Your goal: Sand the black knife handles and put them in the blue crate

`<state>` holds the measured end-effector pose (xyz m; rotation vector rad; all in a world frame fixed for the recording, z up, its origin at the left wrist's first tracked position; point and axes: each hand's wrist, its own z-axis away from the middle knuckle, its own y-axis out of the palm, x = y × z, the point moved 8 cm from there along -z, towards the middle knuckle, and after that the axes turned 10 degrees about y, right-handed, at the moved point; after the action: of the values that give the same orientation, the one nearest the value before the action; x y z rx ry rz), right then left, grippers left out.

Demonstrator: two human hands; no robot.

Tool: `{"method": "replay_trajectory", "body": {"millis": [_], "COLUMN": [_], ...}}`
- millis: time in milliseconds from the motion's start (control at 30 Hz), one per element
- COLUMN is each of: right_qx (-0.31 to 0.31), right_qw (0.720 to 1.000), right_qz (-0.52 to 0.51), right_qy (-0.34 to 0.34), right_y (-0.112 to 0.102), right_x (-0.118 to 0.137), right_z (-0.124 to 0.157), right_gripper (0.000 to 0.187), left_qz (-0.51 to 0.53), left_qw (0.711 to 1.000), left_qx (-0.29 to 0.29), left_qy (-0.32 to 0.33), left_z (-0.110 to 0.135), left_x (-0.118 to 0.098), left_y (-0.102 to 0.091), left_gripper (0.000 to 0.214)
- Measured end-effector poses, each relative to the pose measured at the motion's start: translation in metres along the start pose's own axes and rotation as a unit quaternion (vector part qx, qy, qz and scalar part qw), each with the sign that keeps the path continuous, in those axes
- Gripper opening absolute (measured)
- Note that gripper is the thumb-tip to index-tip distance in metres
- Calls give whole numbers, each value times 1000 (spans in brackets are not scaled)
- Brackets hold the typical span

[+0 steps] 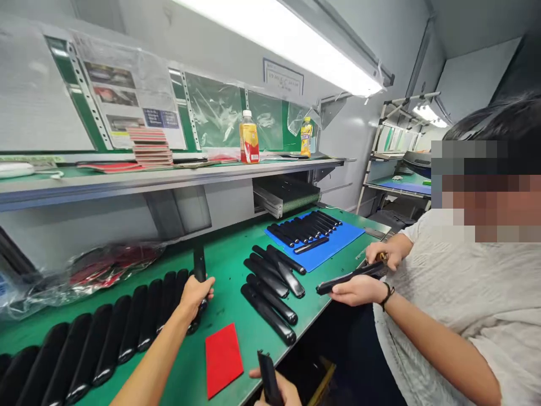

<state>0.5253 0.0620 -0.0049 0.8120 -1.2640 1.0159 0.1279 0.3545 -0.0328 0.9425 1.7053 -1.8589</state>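
My left hand point(195, 296) grips a long black handle-like part point(199, 265) upright above the green bench mat point(226, 304). At the bottom edge, my right hand point(276, 390) holds a similar black part point(267, 375), its lower end hidden by the frame edge. A red pad point(224, 360) lies between my hands. Several black parts point(101, 344) form a row beside my left hand. More lie in a loose group point(270, 287) ahead, and several sit on a blue mat point(315, 239).
A co-worker at the right holds a black part point(350, 279) in both hands over the bench edge. A shelf point(169, 177) above carries bottles and a stack of red pads point(151, 146). A plastic bag point(105, 270) of red items lies at left, and a rack point(285, 196) stands under the shelf.
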Motion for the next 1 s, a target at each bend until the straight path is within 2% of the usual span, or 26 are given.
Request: {"method": "replay_trajectory", "body": {"millis": [133,267,367,500,600,667,800,900,1000], "right_qx": [-9,-30,-61,-86,-86,-86,-101,-129,-176], "right_qw": [1000,997,990,973,965,964,966,966,961], "right_qz": [10,4,-31,-121,-171,-188,-184,-157,-102], "right_qy": [-27,-75,-122,-175,-179,-170,-148,-159,-189], "right_y": [1,-9,-22,-33,-37,-40,-44,-40,-30], "right_x": [12,37,52,53,49,49,57,62,60], "right_z": [23,48,56,54,48,42,35,37,41], "right_gripper": [33,35,41,57,58,58,60,61,61], "left_qz": [-112,-187,-219,-248,-261,-255,-233,-232,-231], "left_qw": [994,982,975,968,964,966,968,967,967], "left_qx": [-11,-30,-24,-24,-24,8,87,97,95], "left_qy": [-6,8,9,-12,-39,-44,-38,-33,-40], "left_z": [9,10,5,0,-1,-3,-9,-4,11], "left_x": [16,9,6,11,20,26,27,20,19], "left_y": [4,12,11,1,-2,3,13,10,3], "left_gripper": [31,33,33,35,40,38,33,33,32]}}
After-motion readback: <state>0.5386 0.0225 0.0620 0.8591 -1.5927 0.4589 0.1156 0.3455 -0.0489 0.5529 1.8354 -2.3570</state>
